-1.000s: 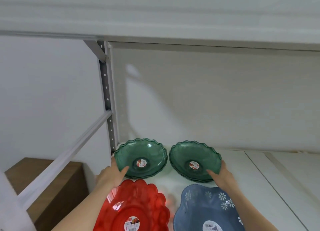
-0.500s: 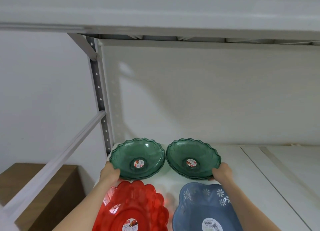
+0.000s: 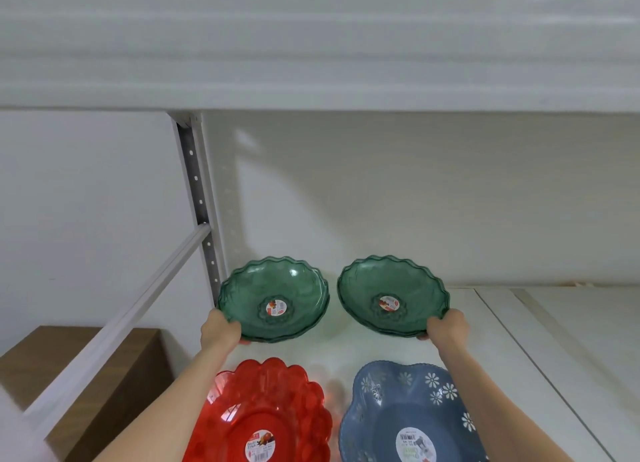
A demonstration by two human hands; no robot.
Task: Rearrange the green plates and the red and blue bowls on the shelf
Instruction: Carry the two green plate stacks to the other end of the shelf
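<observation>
Two translucent green plates with wavy rims are at the back of the white shelf (image 3: 502,340), each tilted toward me. My left hand (image 3: 220,330) grips the front-left rim of the left green plate (image 3: 273,297). My right hand (image 3: 446,325) grips the front-right rim of the right green plate (image 3: 391,293). Each looks like a small stack of plates. Nearer to me, a red bowl (image 3: 263,413) sits at the left and a blue bowl (image 3: 408,413) with white flower cut-outs at the right, both with stickers inside.
A grey perforated upright (image 3: 199,202) and a slanted white rail (image 3: 114,330) bound the shelf's left side. An upper shelf board (image 3: 311,46) hangs low overhead. A brown wooden box (image 3: 104,368) stands below at the left. The shelf continues to the right.
Both hands have closed on the plates' rims and raised the front edges, so the two green plates now tilt up and sit higher. My view has tipped upward.
</observation>
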